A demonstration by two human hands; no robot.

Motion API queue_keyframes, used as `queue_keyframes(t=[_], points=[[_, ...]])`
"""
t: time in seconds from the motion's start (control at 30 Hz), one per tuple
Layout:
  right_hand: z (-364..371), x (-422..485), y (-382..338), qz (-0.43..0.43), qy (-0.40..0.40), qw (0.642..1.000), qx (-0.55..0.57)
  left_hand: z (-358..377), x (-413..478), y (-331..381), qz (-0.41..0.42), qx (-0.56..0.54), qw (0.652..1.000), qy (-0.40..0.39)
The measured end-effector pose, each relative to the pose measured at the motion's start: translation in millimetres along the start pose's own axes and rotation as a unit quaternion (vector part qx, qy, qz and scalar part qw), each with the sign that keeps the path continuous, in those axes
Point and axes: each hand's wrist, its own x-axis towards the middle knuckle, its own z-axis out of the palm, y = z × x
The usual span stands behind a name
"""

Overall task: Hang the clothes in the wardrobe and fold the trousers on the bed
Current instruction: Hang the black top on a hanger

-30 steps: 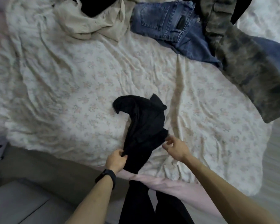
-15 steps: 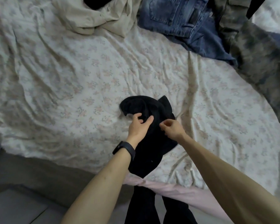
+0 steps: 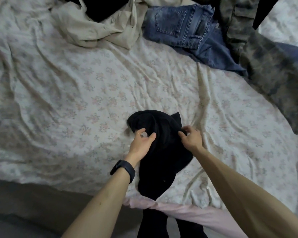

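Head view: black garment (image 3: 163, 152) lay bunched on the floral bed sheet (image 3: 76, 100), its lower end reaching the bed's near edge. Left hand (image 3: 142, 142) was on the bundle's left side, with the fingers curled round a fold and the thumb on top, so gripping the cloth. Right hand (image 3: 190, 139) pinched the cloth at the bundle's upper right edge. Black wristband (image 3: 123, 170) on left wrist. Far side of bed: beige shirt (image 3: 96, 30), blue jeans (image 3: 184, 30) just right of it, and camouflage garment (image 3: 265, 66) overlapping the jeans. All three were well apart from the hands.
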Motion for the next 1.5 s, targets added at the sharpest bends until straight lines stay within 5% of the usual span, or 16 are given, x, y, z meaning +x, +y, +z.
queue_keyframes(t=[0.1,0.2,0.33,0.57,0.8,0.93,1.13,1.4,1.5], points=[[0.6,-37.3,-14.3,-0.095,0.009,0.995,-0.036,-1.3,-10.2,16.9,0.041,0.047,0.997,0.046],[8.6,-94.3,-16.2,-0.166,-0.026,0.986,-0.012,-1.1,-24.1,33.3,-0.005,0.025,1.0,-0.002],[9.1,-152.8,-9.3,-0.132,-0.071,0.987,0.064,1.7,-52.0,27.0,-0.035,0.084,0.993,-0.078],[-30.8,-179.1,0.6,-0.098,-0.173,0.978,0.053,-25.4,-107.6,4.6,-0.011,0.04,0.999,-0.013],[-86.3,-193.2,-71.9,-0.264,-0.132,0.955,-0.007,-76.4,-208.6,36.4,0.046,0.172,0.983,0.048],[-101.9,-218.9,-141.0,-0.393,-0.185,0.899,-0.053,-99.2,-284.5,71.7,0.106,0.233,0.961,0.102],[-96.6,-284.4,-233.4,-0.581,-0.228,0.741,-0.249,-127.0,-419.1,88.7,0.15,0.315,0.904,0.248],[-68.5,-399.5,-273.6,-0.723,-0.165,0.568,-0.358,-114.7,-568.9,10.2,0.084,0.267,0.838,0.469],[-65.0,-434.7,-280.1,-0.743,-0.12,0.543,-0.372,-101.6,-609.8,-47.0,0.02,0.236,0.813,0.532]])
